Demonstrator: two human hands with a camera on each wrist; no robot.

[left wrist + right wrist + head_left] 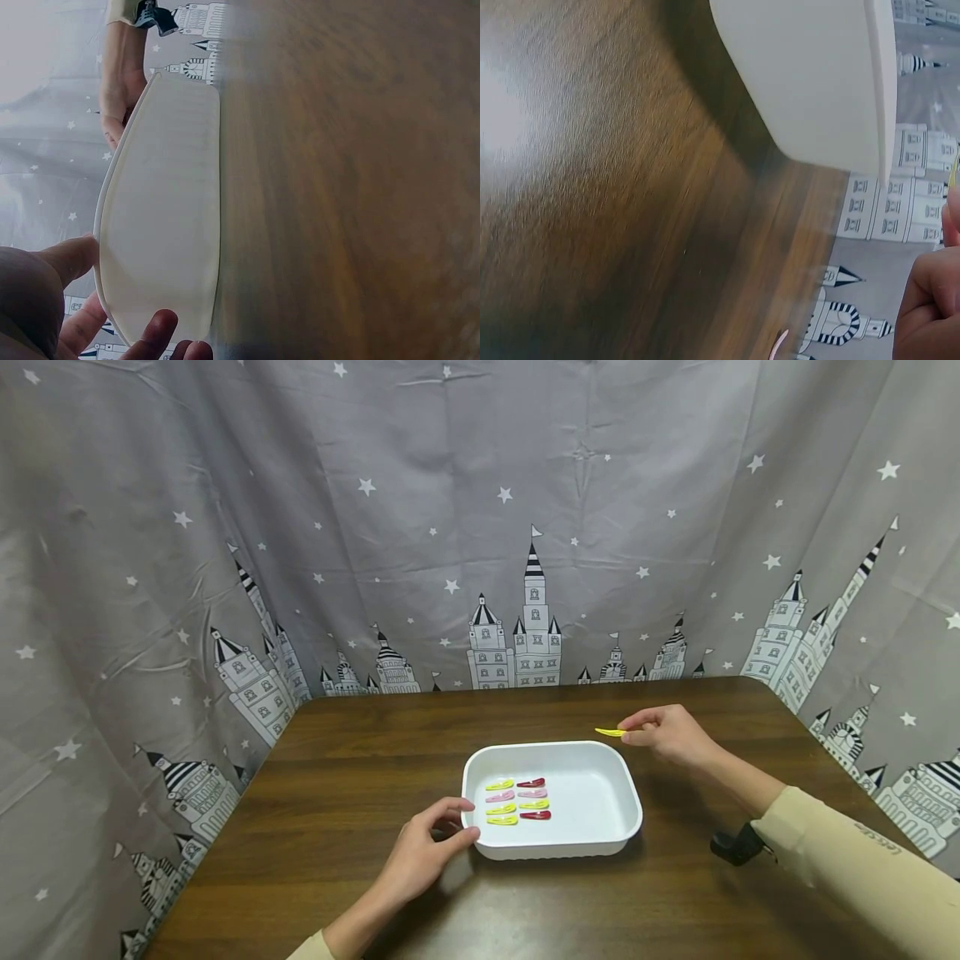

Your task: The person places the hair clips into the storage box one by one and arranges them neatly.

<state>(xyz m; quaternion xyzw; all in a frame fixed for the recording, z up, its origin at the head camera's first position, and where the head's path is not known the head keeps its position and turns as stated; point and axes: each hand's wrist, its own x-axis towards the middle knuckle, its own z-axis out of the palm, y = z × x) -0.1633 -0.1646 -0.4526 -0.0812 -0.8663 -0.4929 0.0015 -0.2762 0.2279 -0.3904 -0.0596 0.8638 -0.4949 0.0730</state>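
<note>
A white tray (592,810) sits on the brown table, with several snap hair clips in two columns on its left side. Among them are a yellow clip (501,820), a pink clip (500,796) and a dark red clip (536,815). At the tray's left end my left hand (423,852) grips the rim; the left wrist view shows its thumb (73,259) on the rim and fingers along the outer wall. Above the tray's far right corner, my right hand (671,735) pinches another yellow hair clip (609,732) between thumb and fingertips.
The wooden table (360,777) extends around the tray. Behind it hangs a grey curtain (420,510) printed with castles and stars. A black device (738,845) is strapped at my right wrist. A thin pink curved thing (778,345) shows low in the right wrist view.
</note>
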